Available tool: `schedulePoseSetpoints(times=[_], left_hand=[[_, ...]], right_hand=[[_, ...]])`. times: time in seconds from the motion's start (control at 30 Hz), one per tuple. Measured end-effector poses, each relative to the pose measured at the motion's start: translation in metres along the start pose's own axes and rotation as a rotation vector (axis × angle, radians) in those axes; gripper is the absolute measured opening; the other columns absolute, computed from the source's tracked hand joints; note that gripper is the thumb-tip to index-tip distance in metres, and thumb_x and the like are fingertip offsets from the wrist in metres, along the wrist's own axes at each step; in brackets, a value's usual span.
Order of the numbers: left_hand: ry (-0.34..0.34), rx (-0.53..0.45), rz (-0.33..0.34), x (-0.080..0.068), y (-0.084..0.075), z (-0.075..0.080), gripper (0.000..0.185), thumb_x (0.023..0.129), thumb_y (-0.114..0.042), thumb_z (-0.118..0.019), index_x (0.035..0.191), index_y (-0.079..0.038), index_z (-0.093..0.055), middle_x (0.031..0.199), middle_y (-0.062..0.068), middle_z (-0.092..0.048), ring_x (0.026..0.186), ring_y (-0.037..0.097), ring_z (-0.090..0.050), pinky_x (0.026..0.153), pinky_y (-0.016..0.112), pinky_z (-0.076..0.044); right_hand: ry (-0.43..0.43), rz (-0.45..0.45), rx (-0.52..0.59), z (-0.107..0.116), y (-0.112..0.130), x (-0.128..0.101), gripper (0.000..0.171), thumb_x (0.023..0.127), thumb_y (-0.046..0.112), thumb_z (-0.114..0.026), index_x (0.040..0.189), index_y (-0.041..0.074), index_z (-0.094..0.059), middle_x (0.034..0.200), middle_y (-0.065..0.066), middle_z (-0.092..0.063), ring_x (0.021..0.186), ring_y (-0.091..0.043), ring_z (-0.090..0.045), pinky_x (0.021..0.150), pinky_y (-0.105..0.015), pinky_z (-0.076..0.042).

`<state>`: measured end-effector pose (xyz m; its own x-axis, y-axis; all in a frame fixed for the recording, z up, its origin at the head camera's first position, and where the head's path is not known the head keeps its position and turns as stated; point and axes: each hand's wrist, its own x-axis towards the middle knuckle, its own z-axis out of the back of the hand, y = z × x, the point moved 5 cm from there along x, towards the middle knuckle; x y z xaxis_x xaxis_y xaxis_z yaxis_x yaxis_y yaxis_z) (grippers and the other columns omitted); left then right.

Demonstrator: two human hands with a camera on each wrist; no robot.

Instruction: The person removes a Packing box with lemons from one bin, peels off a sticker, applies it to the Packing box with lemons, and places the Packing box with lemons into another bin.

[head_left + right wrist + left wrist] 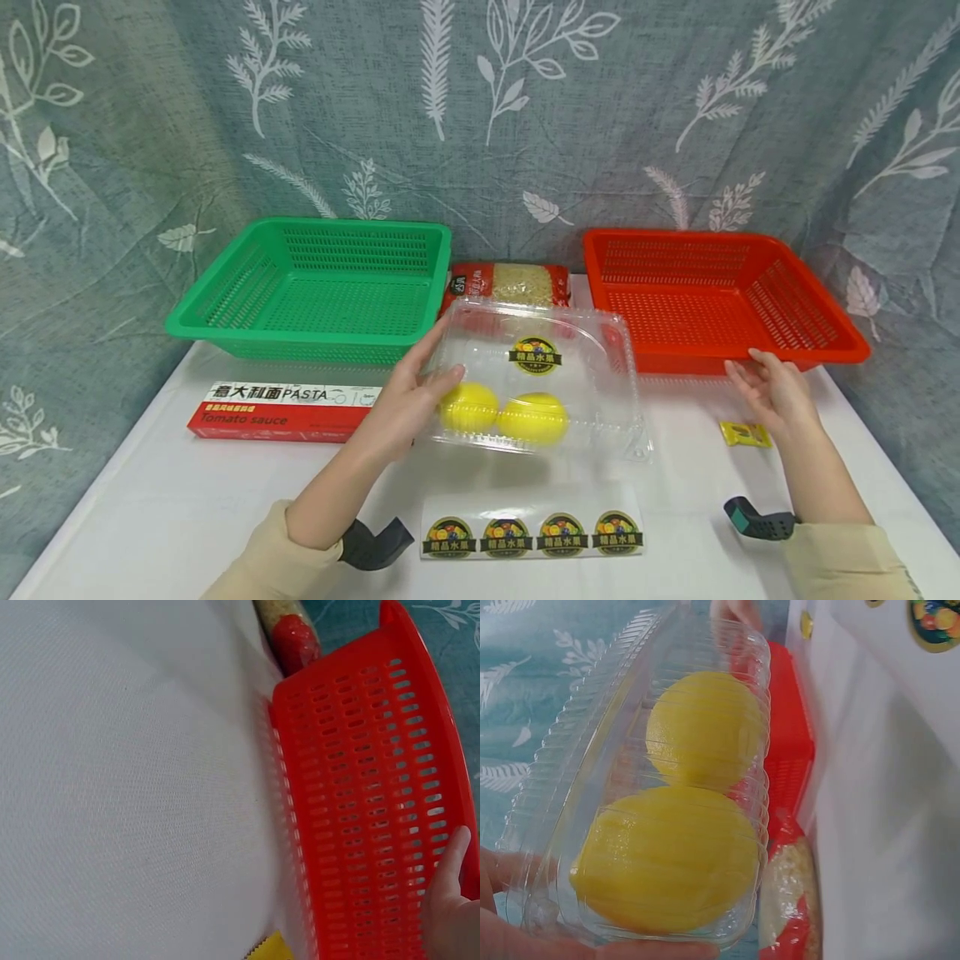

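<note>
My left hand holds a clear plastic clamshell box by its left end, raised over the table and tilted. Two yellow lemons lie side by side inside it, seen large through the ribbed wall in the left wrist view. On the box is a round black-and-gold fruit sticker. Over on the right, my right hand is at the front rim of a red basket, fingers loosely spread. In the right wrist view one finger lies along the basket's outer wall.
A green basket stands back left, with a red-and-white pasta box before it. Between the baskets lies a bag of pasta. A sticker sheet lies in front, and a small yellow packet sits near the right forearm.
</note>
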<state>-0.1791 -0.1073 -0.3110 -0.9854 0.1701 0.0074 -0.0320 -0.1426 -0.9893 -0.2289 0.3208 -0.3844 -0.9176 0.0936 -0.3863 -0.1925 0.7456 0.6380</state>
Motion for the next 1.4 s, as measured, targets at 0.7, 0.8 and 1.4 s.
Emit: schedulePoseSetpoints(times=[0.7, 0.8, 1.4], left_hand=[[-0.04, -0.059, -0.015, 0.043, -0.031, -0.024, 0.062, 0.091, -0.008, -0.054, 0.145, -0.023, -0.026, 0.148, -0.002, -0.024, 0.133, 0.021, -0.023, 0.099, 0.039, -0.037], [-0.051, -0.068, 0.004, 0.049, -0.032, -0.031, 0.063, 0.09, -0.008, -0.054, 0.145, -0.023, -0.026, 0.147, -0.002, -0.024, 0.132, 0.021, -0.024, 0.097, 0.038, -0.039], [-0.06, -0.116, -0.006, 0.093, -0.043, -0.077, 0.067, 0.087, -0.004, -0.056, 0.145, -0.02, -0.027, 0.149, -0.002, -0.022, 0.135, 0.02, -0.019, 0.095, 0.034, -0.041]], right_hand=[[0.016, 0.095, -0.084, 0.059, 0.005, 0.061, 0.063, 0.083, 0.019, -0.067, 0.133, 0.029, -0.029, 0.137, 0.004, -0.034, 0.116, -0.018, -0.051, 0.09, -0.033, -0.045], [0.002, 0.086, -0.088, 0.056, 0.006, 0.058, 0.062, 0.083, 0.02, -0.067, 0.132, 0.03, -0.03, 0.136, 0.005, -0.036, 0.115, -0.018, -0.052, 0.089, -0.033, -0.045], [-0.017, -0.017, -0.07, -0.006, 0.004, -0.002, 0.044, 0.086, 0.016, -0.063, 0.117, 0.024, -0.033, 0.103, 0.002, -0.053, 0.086, -0.015, -0.062, 0.08, -0.029, -0.05]])
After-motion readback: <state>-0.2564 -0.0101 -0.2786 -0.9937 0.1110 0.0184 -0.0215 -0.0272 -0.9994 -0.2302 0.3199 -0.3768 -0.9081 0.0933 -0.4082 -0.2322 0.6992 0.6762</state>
